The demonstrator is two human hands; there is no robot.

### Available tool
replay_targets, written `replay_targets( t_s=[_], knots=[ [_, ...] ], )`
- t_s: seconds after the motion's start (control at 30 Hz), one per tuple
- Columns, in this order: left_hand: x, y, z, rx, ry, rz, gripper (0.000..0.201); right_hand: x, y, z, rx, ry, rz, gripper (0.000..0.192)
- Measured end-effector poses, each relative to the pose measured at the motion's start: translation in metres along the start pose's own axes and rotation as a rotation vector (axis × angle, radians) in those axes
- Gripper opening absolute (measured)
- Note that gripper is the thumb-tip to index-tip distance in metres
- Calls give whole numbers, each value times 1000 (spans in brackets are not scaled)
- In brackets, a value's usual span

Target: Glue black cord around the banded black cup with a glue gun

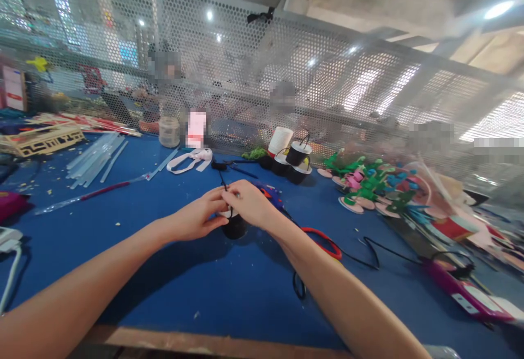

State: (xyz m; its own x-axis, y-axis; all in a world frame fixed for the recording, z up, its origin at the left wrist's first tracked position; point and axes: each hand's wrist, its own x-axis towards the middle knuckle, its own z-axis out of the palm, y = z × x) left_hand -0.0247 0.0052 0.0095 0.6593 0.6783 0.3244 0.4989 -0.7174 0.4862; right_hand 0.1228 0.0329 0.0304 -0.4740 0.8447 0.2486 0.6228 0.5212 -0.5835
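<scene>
A small black cup (234,230) with a white rim stands on the blue table, mostly hidden under my hands. From its top a thin black cord (223,180) rises between my fingers. My left hand (202,216) is closed at the cup's left side, its thumb by the white rim and its fingertips near the cord. My right hand (249,202) bends over the cup from the right, its fingers pinched together on the cord. Its fingertips meet those of my left hand, so the exact grip is partly hidden.
Similar black-and-white cups (298,153) and stacked white cups (280,139) stand at the back. Glue sticks (93,157) lie left, near white ribbon (190,161). Green and pink craft figures (360,184) crowd the right, beside a purple power strip (466,291). A perforated metal screen (245,75) closes the back.
</scene>
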Motion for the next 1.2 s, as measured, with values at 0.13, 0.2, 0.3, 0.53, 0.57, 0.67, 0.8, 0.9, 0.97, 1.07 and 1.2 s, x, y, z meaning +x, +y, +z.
replay_targets(
  t_s=[0.13,0.2,0.3,0.53,0.57,0.67,0.8,0.9,0.97,1.07,1.2],
  knots=[
    [0,-1,-2,-80,-15,-85,10,-11,12,-7,297,178,37,20],
    [0,-2,-3,-147,-26,-149,12,-20,20,-11,402,258,57,17],
    [0,-3,-4,-234,-51,-178,15,-30,29,-12,495,320,117,17],
    [1,-5,-4,-320,-128,-175,19,-47,38,-10,569,355,110,19],
    [1,-6,-4,-323,-130,-181,19,-49,38,-10,565,346,91,18],
    [1,-6,-3,-322,-130,-194,19,-54,39,-10,531,326,56,16],
    [2,-4,-4,-332,-133,-189,17,-55,39,-10,504,327,60,16],
    [2,-2,-6,-350,-145,-181,16,-54,41,-10,474,313,111,18],
    [2,-1,-8,-374,-151,-181,15,-53,42,-9,469,302,149,20],
    [2,0,-9,-416,-168,-181,14,-52,43,-7,513,287,187,20],
    [2,0,-10,-474,-203,-175,16,-51,44,-3,588,280,184,18]
  ],
)
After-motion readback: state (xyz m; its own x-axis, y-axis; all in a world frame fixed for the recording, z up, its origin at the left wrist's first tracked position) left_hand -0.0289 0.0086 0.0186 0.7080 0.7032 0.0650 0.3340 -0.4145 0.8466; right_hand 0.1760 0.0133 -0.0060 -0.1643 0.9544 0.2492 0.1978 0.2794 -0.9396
